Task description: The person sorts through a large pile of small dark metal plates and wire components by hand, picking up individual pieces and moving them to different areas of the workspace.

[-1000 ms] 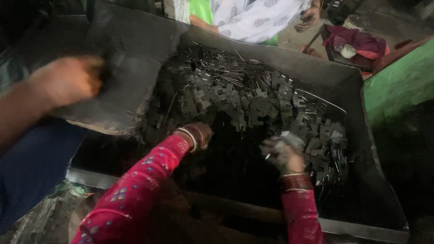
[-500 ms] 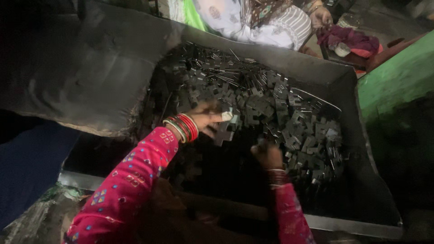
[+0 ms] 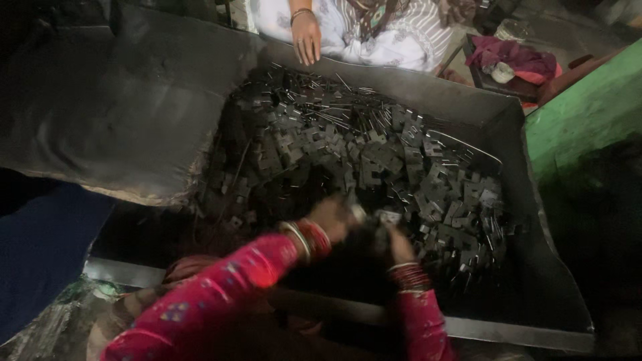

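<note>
A big dark metal bin is filling most of the view, and a heap of small dark metal pieces is lying across its floor, piled thickest toward the far and right walls. The pieces are looking flat and angular, many notched or cross-shaped, with thin rods mixed among them. A grey sack is draping over the bin's left wall. Both hands are meeting at the near edge of the heap: the left hand, in a pink patterned sleeve with red bangles, is curling around a small pale piece, while the right hand is blurred, so its grip cannot be told, though it is perhaps touching another pale piece. Another person's hand is resting on the far rim.
</note>
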